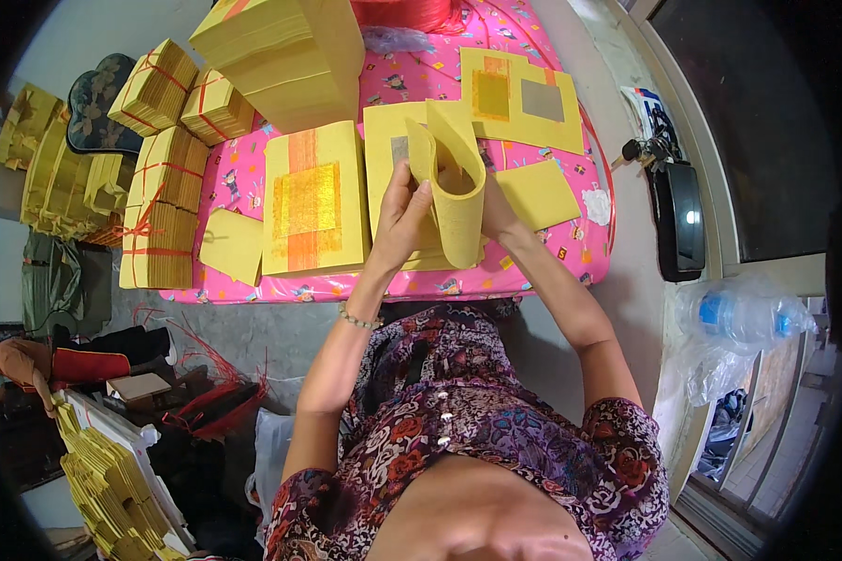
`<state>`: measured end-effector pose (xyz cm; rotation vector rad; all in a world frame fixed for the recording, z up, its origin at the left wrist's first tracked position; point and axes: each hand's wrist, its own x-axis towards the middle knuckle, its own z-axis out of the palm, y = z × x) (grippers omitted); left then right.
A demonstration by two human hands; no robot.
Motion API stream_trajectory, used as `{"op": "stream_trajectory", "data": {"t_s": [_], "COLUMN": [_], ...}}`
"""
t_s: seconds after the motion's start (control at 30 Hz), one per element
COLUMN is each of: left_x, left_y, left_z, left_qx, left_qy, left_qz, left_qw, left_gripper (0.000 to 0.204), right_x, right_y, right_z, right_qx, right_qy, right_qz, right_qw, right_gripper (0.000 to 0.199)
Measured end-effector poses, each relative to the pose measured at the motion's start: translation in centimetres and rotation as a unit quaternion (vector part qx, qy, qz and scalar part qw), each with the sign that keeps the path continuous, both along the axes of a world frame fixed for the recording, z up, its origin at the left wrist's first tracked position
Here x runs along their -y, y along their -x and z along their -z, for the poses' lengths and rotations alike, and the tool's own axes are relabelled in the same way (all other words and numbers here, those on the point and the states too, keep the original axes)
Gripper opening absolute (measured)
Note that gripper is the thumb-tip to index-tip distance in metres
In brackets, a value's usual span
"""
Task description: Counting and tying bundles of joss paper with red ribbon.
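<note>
Between my two hands, a thin bundle of yellow joss paper (463, 224) is bent over into an upright curl. My left hand (401, 213) grips its left side, with the thumb in front near the edges. My right hand (500, 215) holds it from the right, its fingers partly hidden behind the curl. Beneath lies a yellow paper stack (384, 123), with a grey patch partly showing. To the left of it is another flat stack (276, 238) bearing an orange band and a gold foil square. Beyond my right hand is a folded yellow sheet (538, 194).
A pink patterned cover (232, 173) spreads over the table. Tied yellow bundles (159, 245) line its left side, and a tall paper block (299, 70) rises at the back. Sheets with gold and silver patches (557, 131) lie far right. A plastic bottle (734, 316) is at right.
</note>
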<state>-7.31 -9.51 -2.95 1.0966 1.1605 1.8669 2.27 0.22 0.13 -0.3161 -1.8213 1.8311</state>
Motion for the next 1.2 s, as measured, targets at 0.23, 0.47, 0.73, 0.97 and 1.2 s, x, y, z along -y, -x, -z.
{"op": "stream_trajectory", "data": {"t_s": [0.23,0.47,0.73,0.97,1.2], "left_x": [-0.4,-0.5,-0.6,-0.5,-1.1], "left_y": [0.8,2.0,1.0,2.1,3.1], "left_z": [-1.0,-1.2,1.0,-1.5,-3.0], "left_qx": [0.069,0.038,-0.046,-0.041,0.115], "left_qy": [-0.025,-0.046,-0.06,0.017,0.148], "left_qz": [-0.02,-0.1,-0.162,-0.055,0.031], "left_qw": [0.997,0.993,0.984,0.997,0.982], "left_gripper": [0.017,0.018,0.038,0.039,0.044], "right_x": [-1.7,-2.6,-1.2,-1.8,-2.9], "right_y": [-1.0,-3.2,-3.7,-2.8,-2.7], "right_z": [1.6,0.6,1.3,0.8,0.2], "right_qx": [0.025,-0.116,0.091,0.014,0.072], "right_qy": [0.164,0.105,-0.193,-0.1,0.115], "right_qz": [0.058,-0.063,0.082,0.074,0.018], "right_qw": [0.984,0.986,0.973,0.992,0.991], "right_gripper": [0.044,0.065,0.071,0.06,0.048]}}
